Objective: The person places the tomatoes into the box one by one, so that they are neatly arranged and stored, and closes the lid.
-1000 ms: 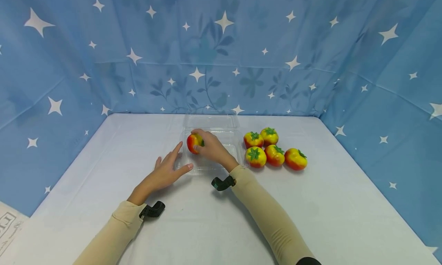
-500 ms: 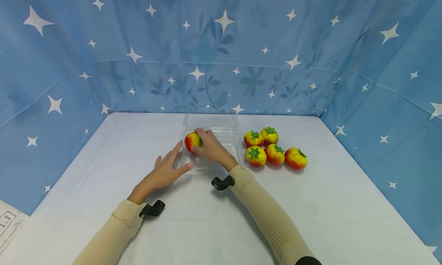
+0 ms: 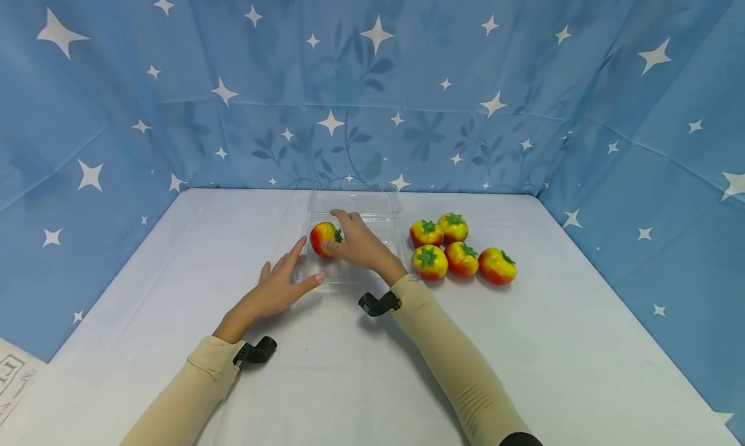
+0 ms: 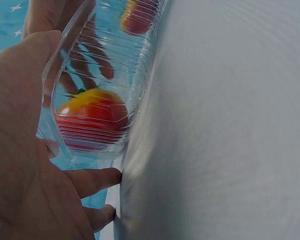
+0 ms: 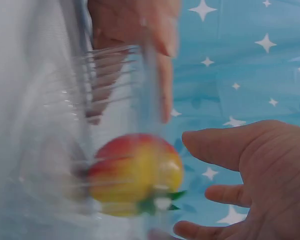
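Blue curtain (image 3: 349, 77) with white four-pointed stars and darker leaf sprigs, enclosing the back and both sides. Worktop (image 3: 541, 362) spread with smooth white cloth, its far edge meeting the curtain. Beige long sleeves (image 3: 465, 381) on a person's two forearms, entering from the near edge. Clear ribbed plastic container (image 3: 375, 278), its lid laid back toward the curtain. Left hand (image 3: 273, 294) beside the container's near left corner, grip wide, thumb and fingers spread along its sides, holding nothing. Right hand (image 3: 361, 242) above the container, grip likewise wide and holding nothing. Pale printed sheet (image 3: 14, 384) at lower left, bearing cropped capitals in an outlined box above script-like strokes; the wording cannot be read. Five red-and-yellow tomato-shaped fruits with green leafy tops (image 3: 462, 262), clustered on the cloth just right of the container. Black curved wrist devices (image 3: 256, 351), one at each wrist. Single red-and-yellow tomato-shaped fruit with a green leafy top (image 3: 321, 239), in the left part of the container, leafy top turned toward the right hand; the right wrist view, partly blurred, shows a gap between fruit and nearest fingertip.
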A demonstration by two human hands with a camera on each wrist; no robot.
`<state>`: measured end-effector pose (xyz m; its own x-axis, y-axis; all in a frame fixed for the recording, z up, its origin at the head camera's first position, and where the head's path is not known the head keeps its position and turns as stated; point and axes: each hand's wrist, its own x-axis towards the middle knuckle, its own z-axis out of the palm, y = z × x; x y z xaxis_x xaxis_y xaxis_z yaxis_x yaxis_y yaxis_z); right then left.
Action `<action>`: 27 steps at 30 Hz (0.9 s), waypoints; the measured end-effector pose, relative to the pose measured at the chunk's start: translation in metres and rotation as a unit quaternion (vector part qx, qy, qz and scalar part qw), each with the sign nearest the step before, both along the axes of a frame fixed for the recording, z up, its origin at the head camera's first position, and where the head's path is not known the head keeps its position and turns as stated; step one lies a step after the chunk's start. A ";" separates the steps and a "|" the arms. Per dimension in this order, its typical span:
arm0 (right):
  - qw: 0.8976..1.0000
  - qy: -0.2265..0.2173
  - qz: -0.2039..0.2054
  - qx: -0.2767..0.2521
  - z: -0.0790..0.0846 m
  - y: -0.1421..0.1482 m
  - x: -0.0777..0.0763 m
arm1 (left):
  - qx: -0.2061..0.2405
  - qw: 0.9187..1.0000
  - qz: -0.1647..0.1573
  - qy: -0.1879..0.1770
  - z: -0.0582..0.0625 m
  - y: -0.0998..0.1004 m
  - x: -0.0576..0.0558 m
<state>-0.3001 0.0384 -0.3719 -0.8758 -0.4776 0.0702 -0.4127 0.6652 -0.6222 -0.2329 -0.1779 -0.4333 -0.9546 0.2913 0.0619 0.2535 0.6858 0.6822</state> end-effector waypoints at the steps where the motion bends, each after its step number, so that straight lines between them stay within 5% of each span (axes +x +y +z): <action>1: 1.000 -0.001 -0.002 -0.001 0.002 0.001 0.000 | 0.000 1.000 0.000 -0.002 0.000 0.000 0.000; 27: 0.999 0.047 -0.007 -0.011 0.037 0.048 0.011 | -0.004 1.000 0.002 -0.008 -0.001 0.001 -0.001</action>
<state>-0.2896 0.0863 -0.3346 -0.8711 -0.4629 0.1636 -0.4612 0.6573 -0.5960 -0.2337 -0.1773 -0.4343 -0.9567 0.2879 0.0437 0.2393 0.6916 0.6815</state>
